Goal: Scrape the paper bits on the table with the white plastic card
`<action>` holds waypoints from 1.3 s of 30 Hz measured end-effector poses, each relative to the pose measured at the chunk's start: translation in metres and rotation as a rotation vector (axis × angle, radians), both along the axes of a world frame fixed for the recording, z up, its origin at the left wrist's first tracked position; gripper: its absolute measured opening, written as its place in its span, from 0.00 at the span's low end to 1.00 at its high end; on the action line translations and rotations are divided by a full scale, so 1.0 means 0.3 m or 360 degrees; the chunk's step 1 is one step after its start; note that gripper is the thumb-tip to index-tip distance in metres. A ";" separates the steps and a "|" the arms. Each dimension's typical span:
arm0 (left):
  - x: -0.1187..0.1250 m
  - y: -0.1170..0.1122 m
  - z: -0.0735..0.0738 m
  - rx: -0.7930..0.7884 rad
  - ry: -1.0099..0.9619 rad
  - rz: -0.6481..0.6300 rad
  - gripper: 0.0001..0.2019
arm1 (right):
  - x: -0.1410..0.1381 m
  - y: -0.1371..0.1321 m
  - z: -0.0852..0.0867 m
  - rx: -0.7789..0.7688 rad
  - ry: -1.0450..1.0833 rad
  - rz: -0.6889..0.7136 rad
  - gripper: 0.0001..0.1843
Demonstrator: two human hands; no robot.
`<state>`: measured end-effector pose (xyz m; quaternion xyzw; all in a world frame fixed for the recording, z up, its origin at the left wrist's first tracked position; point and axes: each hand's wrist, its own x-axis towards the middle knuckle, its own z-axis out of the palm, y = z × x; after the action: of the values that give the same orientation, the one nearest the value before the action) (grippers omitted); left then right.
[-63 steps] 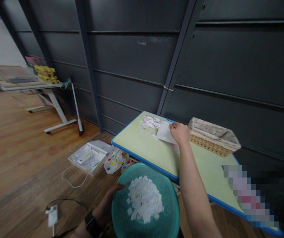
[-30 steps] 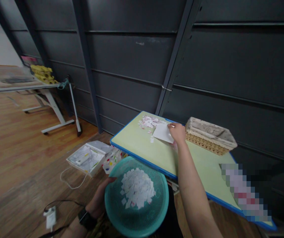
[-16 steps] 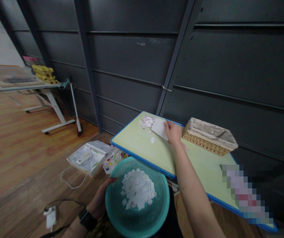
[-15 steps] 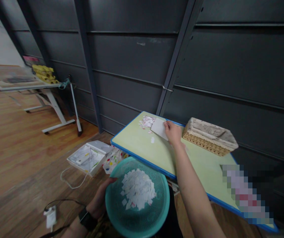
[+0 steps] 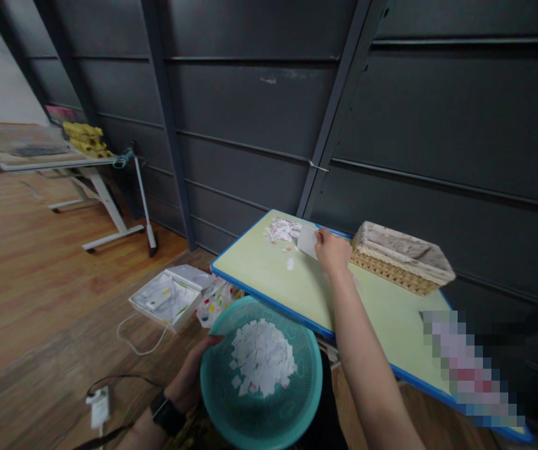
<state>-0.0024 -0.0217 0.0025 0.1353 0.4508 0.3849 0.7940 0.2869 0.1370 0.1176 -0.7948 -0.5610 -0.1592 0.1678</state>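
Note:
My left hand (image 5: 194, 369) grips the left rim of a teal plastic colander (image 5: 304, 390), its thumb over the edge. A heap of small white paper pieces (image 5: 263, 356) lies in the colander. Over the table (image 5: 273, 284), my right hand (image 5: 333, 250) pinches a flat white card (image 5: 307, 241). The card is tilted, its left edge beside a pile of paper scraps (image 5: 284, 229) with reddish marks. A few stray scraps (image 5: 290, 264) lie in front of that pile.
A woven basket with a cloth lining (image 5: 400, 265) stands at the table's back right. An open white box (image 5: 166, 300) and a power strip (image 5: 100, 409) with cords lie on the floor at left. A dark panelled wall (image 5: 250, 106) rises behind. Another table (image 5: 57, 164) is at far left.
My right hand and the card have moved slightly to the right, and the card shows a smaller face. The left hand and colander have stayed in place.

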 end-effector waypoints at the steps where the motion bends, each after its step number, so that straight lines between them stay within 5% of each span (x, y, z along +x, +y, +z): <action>1: 0.000 0.000 0.003 0.0006 0.0001 0.0005 0.08 | 0.001 -0.005 0.007 -0.0007 0.0009 -0.0043 0.22; 6: 0.002 -0.004 0.011 0.0023 -0.0062 0.0028 0.06 | 0.014 -0.026 0.041 0.0004 0.0083 -0.0130 0.21; 11: 0.001 -0.008 0.007 0.0061 -0.0092 0.0021 0.08 | 0.037 -0.029 0.056 0.0010 0.0206 0.0049 0.19; 22: -0.002 -0.009 0.005 0.0039 -0.0085 0.0002 0.12 | -0.016 0.011 -0.010 0.0090 0.0135 0.0238 0.21; 39: 0.005 -0.010 0.016 0.0034 -0.0024 0.0017 0.13 | -0.063 0.010 -0.028 0.0041 0.0004 0.0348 0.23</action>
<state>-0.0008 -0.0246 0.0073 0.1384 0.4414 0.3949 0.7938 0.2680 0.1401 0.1093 -0.7267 -0.6422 -0.1463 0.1951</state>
